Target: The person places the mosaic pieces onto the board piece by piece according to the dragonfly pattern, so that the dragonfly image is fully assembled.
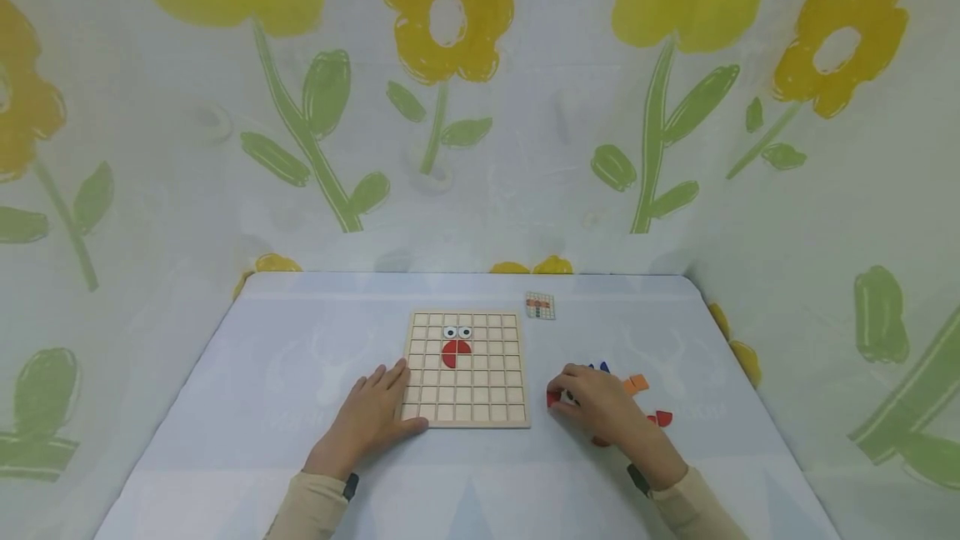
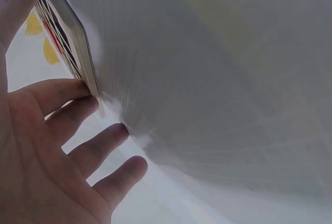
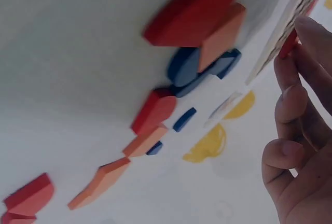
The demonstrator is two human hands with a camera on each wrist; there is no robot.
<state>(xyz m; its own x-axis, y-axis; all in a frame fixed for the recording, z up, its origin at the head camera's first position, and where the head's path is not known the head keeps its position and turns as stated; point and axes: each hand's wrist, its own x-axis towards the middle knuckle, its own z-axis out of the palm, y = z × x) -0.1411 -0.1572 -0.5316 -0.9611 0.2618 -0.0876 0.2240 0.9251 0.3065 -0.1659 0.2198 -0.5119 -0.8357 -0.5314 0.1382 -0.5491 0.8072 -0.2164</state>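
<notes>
A square wooden grid board (image 1: 487, 396) lies on the table. On it sit two eye pieces (image 1: 465, 332) and, just below, several red quarter-round pieces (image 1: 450, 348) put together. My left hand (image 1: 372, 411) rests against the board's left side and near corner, fingers spread. In the left wrist view, its thumb and index finger touch the board's edge (image 2: 85, 53). Right of the board, my right hand (image 1: 596, 402) pinches a red piece (image 1: 552, 399) between thumb and fingertips, a little off the board. The right wrist view shows only part of this red piece (image 3: 289, 44).
Loose pieces lie around and beyond my right hand: blue ones (image 1: 604, 367), orange ones (image 1: 637, 382) and red ones (image 1: 664, 418). A small patterned card (image 1: 540, 306) lies behind the board's far right corner. Flower-printed cloth (image 1: 495, 215) encloses the white table (image 1: 442, 490).
</notes>
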